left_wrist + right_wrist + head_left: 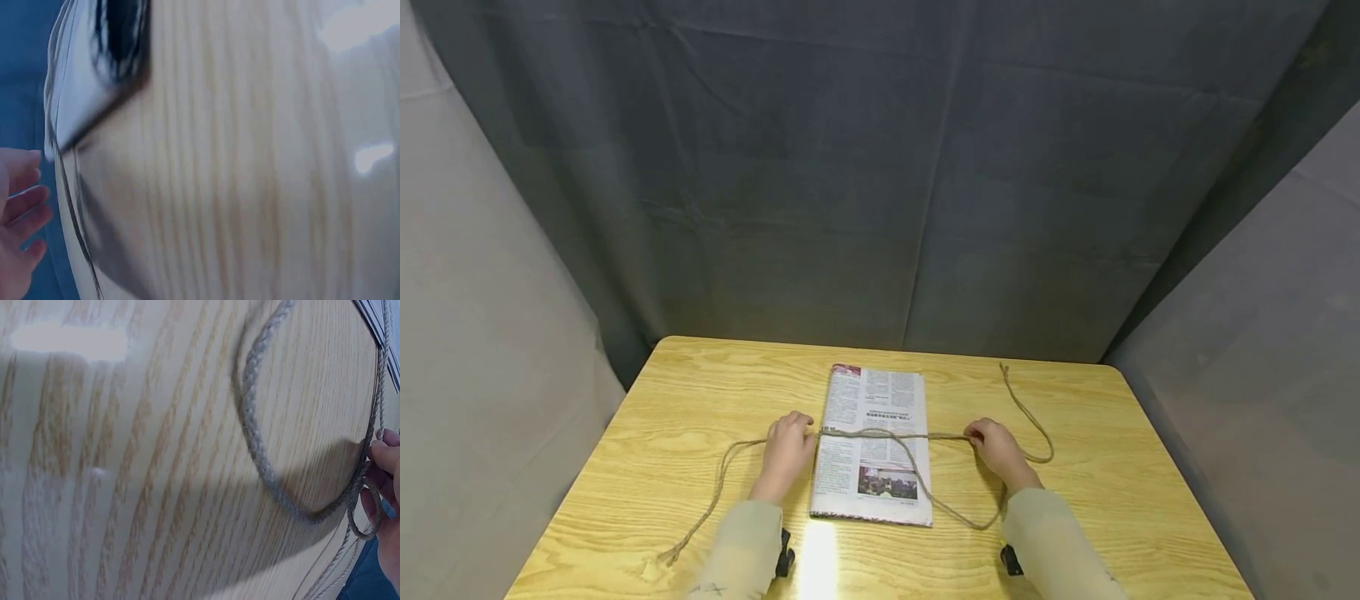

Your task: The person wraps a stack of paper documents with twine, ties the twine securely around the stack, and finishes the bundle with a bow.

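Observation:
A folded newspaper [887,392] lies on the wooden table, with a brown rope [251,406] running across its middle from side to side. My right hand [996,450], to the right of the paper, pinches the rope between thumb and fingers; in the right wrist view a small loop hangs by those fingers. At the paper's left edge is my left hand [788,450], beside the rope. Its fingers look loose and apart in the left wrist view, with nothing seen between them. A slack bend of rope crosses the paper's lower right.
One frayed rope end [670,554] lies at the table's front left; the other end [1003,367] is near the back edge on the right. A dark grey curtain [880,183] stands behind the wooden table [715,367], with pale cloth at both sides.

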Tool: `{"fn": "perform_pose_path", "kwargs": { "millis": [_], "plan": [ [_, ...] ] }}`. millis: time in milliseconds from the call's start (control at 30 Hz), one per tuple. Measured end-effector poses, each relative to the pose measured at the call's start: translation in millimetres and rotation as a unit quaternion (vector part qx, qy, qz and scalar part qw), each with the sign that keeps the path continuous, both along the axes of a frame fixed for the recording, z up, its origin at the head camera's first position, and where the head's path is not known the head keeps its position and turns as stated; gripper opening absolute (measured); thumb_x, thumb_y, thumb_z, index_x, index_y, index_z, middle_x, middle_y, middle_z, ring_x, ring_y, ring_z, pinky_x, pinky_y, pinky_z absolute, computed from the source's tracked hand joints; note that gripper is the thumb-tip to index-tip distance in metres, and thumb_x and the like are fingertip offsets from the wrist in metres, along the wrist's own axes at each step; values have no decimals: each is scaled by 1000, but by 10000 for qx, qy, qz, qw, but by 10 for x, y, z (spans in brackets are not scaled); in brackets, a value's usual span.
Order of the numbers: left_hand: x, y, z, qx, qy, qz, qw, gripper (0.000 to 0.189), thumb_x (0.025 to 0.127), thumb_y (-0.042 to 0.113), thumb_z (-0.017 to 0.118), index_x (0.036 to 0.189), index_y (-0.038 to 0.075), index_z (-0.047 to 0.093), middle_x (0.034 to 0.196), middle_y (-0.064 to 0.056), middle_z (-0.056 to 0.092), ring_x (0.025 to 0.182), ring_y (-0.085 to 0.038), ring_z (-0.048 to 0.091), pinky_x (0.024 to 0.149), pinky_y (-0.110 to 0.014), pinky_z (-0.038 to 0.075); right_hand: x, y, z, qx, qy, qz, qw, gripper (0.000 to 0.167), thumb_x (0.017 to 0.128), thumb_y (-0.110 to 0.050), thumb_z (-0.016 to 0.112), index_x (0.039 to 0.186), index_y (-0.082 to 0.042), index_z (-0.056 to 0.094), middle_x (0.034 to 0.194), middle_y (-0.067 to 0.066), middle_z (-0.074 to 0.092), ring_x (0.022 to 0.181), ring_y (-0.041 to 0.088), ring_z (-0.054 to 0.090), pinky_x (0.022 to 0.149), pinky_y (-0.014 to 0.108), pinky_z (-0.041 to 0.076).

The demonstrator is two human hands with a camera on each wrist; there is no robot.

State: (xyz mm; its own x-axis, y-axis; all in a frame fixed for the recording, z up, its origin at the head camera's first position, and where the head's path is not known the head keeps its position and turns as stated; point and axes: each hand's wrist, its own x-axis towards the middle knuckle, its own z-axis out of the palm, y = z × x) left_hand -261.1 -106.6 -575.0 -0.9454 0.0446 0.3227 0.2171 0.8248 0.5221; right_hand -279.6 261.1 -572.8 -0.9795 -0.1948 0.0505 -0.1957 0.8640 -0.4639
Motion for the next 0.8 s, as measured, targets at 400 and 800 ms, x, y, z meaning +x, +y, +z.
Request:
{"fn": "perform_pose_path", "kwargs": {
  "millis": [400, 800],
  "plan": [
    [-26, 242, -135, 61, -526, -111, 9985, 11, 85, 5, 62, 94, 1, 56, 85, -11, 60, 78, -27, 58, 68, -39, 49, 13, -21, -12, 9, -42, -60, 10000, 13, 85, 3, 59, 94, -4, 65, 92, 7, 62, 89, 27, 60, 77, 39, 51],
    [-7, -104, -107, -67, -650, -61, 9978, 3, 88, -3, 55, 89, -5, 57, 82, -8, 49, 73, -23, 54, 63, -29, 51, 5, 10, 13, -148, -48, -123, 9998, 13, 86, 3, 58, 95, -2, 66, 96, 9, 63, 94, 29, 59, 81, 41, 50]
  ]
}}
